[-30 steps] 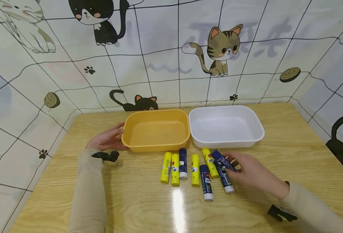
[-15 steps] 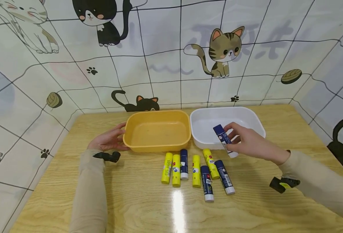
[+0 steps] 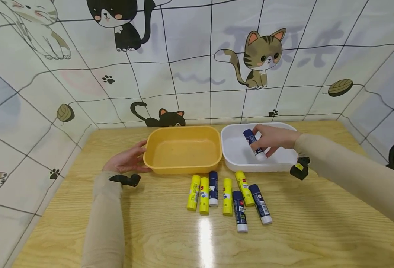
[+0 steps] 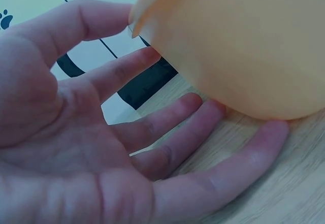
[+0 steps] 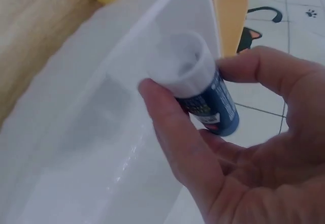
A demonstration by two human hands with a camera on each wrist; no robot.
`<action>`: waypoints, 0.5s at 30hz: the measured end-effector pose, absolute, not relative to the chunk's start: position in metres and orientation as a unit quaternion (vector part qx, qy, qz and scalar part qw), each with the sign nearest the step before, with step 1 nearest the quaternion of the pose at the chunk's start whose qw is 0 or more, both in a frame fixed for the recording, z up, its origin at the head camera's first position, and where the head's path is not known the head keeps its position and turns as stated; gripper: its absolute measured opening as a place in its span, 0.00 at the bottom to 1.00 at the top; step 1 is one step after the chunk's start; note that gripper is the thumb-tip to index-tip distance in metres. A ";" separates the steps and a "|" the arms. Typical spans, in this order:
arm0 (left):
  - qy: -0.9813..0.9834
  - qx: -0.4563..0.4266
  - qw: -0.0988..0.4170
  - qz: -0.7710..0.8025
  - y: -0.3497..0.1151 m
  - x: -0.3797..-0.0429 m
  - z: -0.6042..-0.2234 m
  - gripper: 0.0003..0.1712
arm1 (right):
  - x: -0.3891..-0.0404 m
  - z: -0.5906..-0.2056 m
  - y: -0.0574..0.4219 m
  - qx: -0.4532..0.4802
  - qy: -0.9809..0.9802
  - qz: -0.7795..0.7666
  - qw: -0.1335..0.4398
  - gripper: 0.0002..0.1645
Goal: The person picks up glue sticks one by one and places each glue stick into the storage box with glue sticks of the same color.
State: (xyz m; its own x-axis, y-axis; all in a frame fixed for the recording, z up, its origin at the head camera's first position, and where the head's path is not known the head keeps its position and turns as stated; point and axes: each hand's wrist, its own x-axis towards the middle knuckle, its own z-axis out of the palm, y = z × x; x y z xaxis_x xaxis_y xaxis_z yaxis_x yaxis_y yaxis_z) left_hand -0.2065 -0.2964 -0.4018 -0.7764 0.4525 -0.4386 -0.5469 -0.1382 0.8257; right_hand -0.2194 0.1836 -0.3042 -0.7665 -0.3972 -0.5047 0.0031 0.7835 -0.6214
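Note:
My right hand [image 3: 271,138] pinches a navy glue stick [image 3: 250,137] over the inside of the white basin [image 3: 297,163]. In the right wrist view the stick's white end [image 5: 190,82] points toward the camera, between thumb and fingers, close to the basin's wall. My left hand [image 3: 124,159] lies at the left end of the yellow basin [image 3: 183,170]. In the left wrist view its spread fingertips touch the yellow basin's side [image 4: 218,76], one of them at the rim. The yellow basin holds nothing.
In front of the basins lie several yellow glue sticks [image 3: 193,193] and three navy ones, including one [image 3: 260,204] at the right and one [image 3: 239,212] nearest the person. A cat-patterned cloth [image 3: 193,74] hangs behind the table [image 3: 156,223].
My right hand has lifted the navy glue stick from the group on the table and carried it up and back over the white basin. The left hand stays at the yellow basin.

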 end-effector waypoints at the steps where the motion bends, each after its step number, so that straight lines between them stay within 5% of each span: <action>1: 0.569 -0.039 0.332 0.751 -0.296 -0.206 -0.402 0.34 | -0.224 -0.305 0.183 -0.108 0.884 -0.303 0.339 0.42; 8: 0.574 -0.034 0.328 0.749 -0.296 -0.209 -0.404 0.33 | -0.249 -0.311 0.172 -0.092 0.867 -0.248 0.421 0.41; 15: 0.578 -0.042 0.325 0.748 -0.297 -0.209 -0.405 0.33 | -0.269 -0.325 0.156 -0.053 0.860 -0.203 0.465 0.28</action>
